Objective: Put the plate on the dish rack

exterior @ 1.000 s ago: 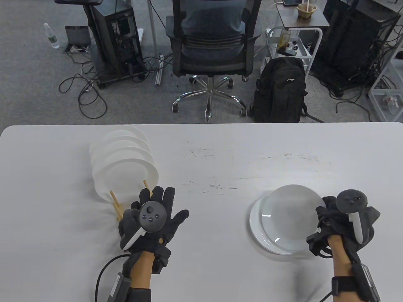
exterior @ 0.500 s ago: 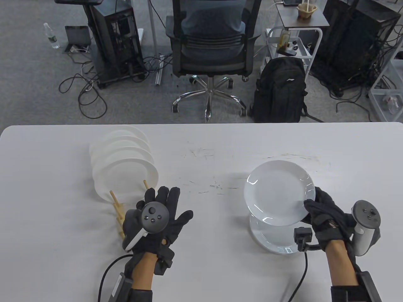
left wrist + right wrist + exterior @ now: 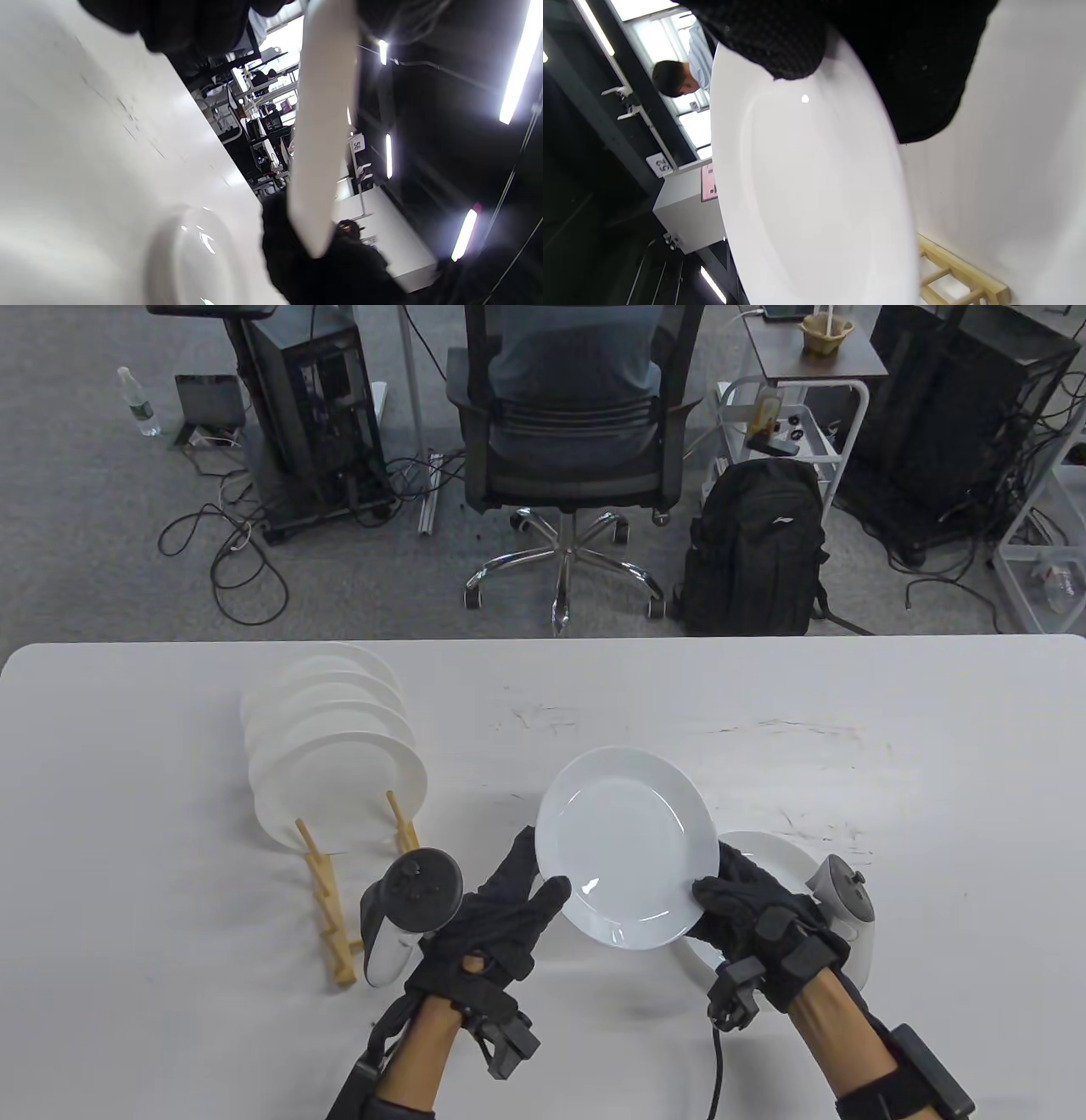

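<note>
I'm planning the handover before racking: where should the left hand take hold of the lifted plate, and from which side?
On the plate's bare left rim, coming in from the left, opposite the right hand, which grips the lower right rim. The plate is tilted with its face up and the left hand is already beside that edge, so thumb above and fingers under looks best. The dish rack lies further left.

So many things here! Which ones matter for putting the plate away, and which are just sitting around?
Part of the job:
- plate, held up between both hands
- right hand, gripping its rim
- left hand, touching its other edge
- dish rack, wooden, already holding plates

Just lying about:
- spare plate on the table
- office chair
- backpack
- water bottle
</note>
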A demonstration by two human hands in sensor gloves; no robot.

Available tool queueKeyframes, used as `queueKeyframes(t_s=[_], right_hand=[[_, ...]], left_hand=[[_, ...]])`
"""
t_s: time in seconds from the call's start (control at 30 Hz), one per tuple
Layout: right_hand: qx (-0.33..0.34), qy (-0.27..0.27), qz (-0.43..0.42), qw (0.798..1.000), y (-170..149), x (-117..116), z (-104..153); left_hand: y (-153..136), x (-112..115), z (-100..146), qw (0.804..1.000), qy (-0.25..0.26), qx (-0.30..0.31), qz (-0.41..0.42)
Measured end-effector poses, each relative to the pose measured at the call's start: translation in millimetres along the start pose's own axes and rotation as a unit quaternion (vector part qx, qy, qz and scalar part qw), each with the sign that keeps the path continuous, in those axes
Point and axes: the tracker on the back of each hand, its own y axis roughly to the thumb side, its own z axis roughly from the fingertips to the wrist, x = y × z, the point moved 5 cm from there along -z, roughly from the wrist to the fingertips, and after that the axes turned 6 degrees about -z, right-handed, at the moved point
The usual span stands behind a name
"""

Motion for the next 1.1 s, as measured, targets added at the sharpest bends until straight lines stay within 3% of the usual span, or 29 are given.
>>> queueKeyframes(t_s=[0.07,0.17,0.2,0.27,0.33,0.43,0.53,0.63,0.73,0.83,0.93,1.1], right_hand=[[0.032,-0.009,0.074,0.997,11,-5,4],[0.100,-0.039,0.160,0.981,34,-10,11],[0.110,-0.044,0.180,0.977,38,-11,14],[0.136,-0.074,0.245,0.957,48,-10,20],[0.152,-0.094,0.335,0.925,55,-6,22],[0.138,-0.112,0.441,0.879,56,3,20],[0.105,-0.107,0.522,0.840,52,10,14],[0.070,-0.109,0.582,0.803,48,18,9],[0.050,-0.112,0.587,0.800,45,26,6],[0.035,-0.111,0.580,0.806,43,32,4],[0.030,-0.112,0.578,0.808,42,34,4],[0.027,-0.113,0.576,0.810,42,35,4]], left_hand=[[-10,3,-1,0.998,0.011,-0.027,0.048],[-17,-13,2,0.987,0.102,-0.054,0.115],[-15,-20,4,0.986,0.118,-0.051,0.104],[-1,-43,10,0.986,0.161,-0.038,0.021],[21,-68,19,0.973,0.219,-0.016,-0.069],[58,-105,34,0.928,0.301,0.009,-0.219],[89,-135,42,0.873,0.339,0.008,-0.351],[105,-158,38,0.820,0.340,-0.008,-0.460],[104,-172,29,0.778,0.319,-0.036,-0.540],[90,-180,18,0.750,0.287,-0.069,-0.592],[69,-186,8,0.742,0.255,-0.110,-0.610],[32,-195,-11,0.746,0.200,-0.169,-0.612]])
